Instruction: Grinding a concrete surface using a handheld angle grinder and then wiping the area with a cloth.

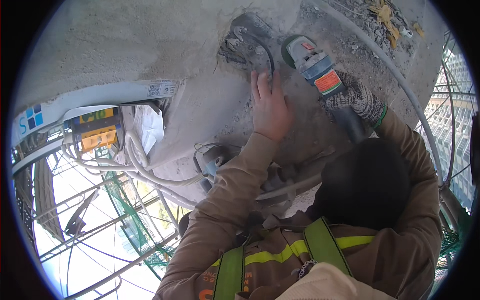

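My gloved right hand (pixel 357 100) is closed around the body of an angle grinder (pixel 320 70). The grinder has a blue-grey body with an orange label, and its green-edged disc (pixel 289 51) points toward the wall. My bare left hand (pixel 271 107) lies with fingers stretched out against the concrete, just below a rough cavity (pixel 240 47). A dark bent cable or bar (pixel 267 47) runs out of the cavity down to the fingertips; whether they touch it I cannot tell. Grey bent ends show inside the hole.
A grey hose (pixel 390 65) curves down the right side. Rubble (pixel 352 37) lies at the upper right. On the left are a yellow-and-black box (pixel 97 131), a corrugated hose (pixel 167 181) and scaffold poles with green netting (pixel 127 215). A second blue-grey tool (pixel 212 166) sits beside my left forearm.
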{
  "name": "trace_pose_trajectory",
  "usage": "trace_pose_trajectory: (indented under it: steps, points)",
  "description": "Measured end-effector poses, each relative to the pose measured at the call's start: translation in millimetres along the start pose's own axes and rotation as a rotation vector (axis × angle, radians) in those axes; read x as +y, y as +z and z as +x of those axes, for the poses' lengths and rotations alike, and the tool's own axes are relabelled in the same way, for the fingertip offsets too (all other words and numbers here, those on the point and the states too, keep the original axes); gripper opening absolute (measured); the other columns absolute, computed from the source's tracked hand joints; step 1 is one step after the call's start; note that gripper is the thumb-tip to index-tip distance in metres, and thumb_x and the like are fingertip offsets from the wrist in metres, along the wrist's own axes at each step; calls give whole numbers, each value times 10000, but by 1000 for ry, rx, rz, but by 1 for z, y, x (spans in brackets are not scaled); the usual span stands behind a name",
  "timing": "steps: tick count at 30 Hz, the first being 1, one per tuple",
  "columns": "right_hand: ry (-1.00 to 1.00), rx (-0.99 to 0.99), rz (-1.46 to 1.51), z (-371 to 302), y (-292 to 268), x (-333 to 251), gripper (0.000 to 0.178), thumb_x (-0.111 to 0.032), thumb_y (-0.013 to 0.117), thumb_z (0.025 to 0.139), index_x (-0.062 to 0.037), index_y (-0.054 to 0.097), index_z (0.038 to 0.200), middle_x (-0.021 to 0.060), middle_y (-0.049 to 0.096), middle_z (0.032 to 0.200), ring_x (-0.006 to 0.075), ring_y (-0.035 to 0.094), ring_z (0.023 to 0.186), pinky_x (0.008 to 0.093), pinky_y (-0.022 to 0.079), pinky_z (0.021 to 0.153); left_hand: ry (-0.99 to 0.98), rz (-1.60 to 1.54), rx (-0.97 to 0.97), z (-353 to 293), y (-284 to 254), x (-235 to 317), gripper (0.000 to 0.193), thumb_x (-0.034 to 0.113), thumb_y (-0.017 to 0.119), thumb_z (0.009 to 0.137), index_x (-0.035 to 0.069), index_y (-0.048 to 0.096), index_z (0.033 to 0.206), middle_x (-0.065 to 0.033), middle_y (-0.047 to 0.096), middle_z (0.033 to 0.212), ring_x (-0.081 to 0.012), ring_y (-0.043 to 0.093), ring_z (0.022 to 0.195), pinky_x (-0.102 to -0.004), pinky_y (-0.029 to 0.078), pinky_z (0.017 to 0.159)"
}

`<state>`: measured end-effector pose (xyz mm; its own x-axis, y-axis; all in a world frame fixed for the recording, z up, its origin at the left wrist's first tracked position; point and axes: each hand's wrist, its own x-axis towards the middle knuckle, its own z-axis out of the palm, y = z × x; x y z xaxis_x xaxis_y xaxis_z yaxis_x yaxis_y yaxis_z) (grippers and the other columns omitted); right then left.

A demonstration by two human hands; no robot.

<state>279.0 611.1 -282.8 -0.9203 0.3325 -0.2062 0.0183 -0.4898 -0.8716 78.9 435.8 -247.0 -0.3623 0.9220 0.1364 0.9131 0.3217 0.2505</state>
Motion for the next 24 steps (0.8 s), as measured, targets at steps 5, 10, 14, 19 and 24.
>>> trace_pose_trajectory:
  steps: [5, 10, 14, 19, 24]
  points:
    - [-17, -77, -38, 24, 1, -15, 492, -188, 739, 950, 0, 572, 1372, 130, 746, 1064, 193, 735, 903, 353, 613, 815, 48, 140, -7, 9, 23, -18, 714, 168, 613, 862, -24, 415, 1521, -251, 300, 1606, -547, 182, 1525, -580, 275, 1223]
    - [-28, -140, -72, 48, 10, -19, 449, -235, 709, 969, 1, 580, 1329, 137, 741, 1034, 216, 737, 858, 360, 625, 768, 16, 89, -30, 7, 39, -26, 718, 231, 598, 881, -43, 416, 1519, -198, 317, 1622, -527, 221, 1518, -578, 264, 1234]
    - [144, -188, 95, 55, 17, -25, 456, -272, 701, 975, -2, 574, 1319, 144, 734, 1022, 241, 732, 819, 385, 629, 727, 3, 54, 17, 6, 45, -32, 732, 253, 605, 887, -50, 408, 1523, -200, 319, 1620, -497, 237, 1523, -570, 258, 1241]
    - [20, -187, 79, 47, 20, -15, 517, -291, 721, 959, -10, 547, 1356, 137, 726, 1019, 240, 722, 799, 396, 622, 717, 18, 11, 2, 8, 46, -34, 766, 291, 627, 897, -57, 384, 1534, -203, 316, 1629, -476, 265, 1520, -547, 270, 1244]
    - [-15, -150, 116, 16, 16, 0, 557, -250, 764, 916, -14, 542, 1368, 134, 720, 1049, 236, 718, 818, 385, 616, 725, 15, 23, -34, 11, 41, -33, 771, 279, 649, 886, -49, 389, 1533, -205, 328, 1626, -477, 292, 1507, -551, 287, 1234]
